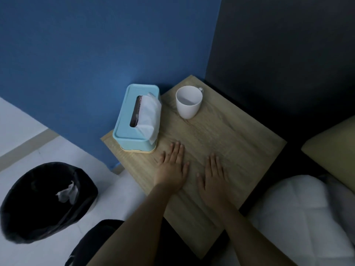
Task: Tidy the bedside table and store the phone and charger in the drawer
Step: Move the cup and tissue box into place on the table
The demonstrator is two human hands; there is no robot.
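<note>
The wooden bedside table (230, 135) fills the middle of the head view. My left hand (172, 167) lies flat on its top, palm down, fingers spread, just in front of a light blue tissue box (137, 116) with a tissue sticking out. My right hand (213, 177) rests flat beside it, also palm down and holding nothing. A white mug (189, 102) stands upright at the table's far side. No phone, charger or drawer shows in view.
A black bin (44, 200) with a crumpled tissue inside stands on the white floor to the left. A blue wall runs behind the table, a dark headboard (288, 54) to the right. A white quilt (303, 217) and a yellowish pillow (334, 146) lie at the right.
</note>
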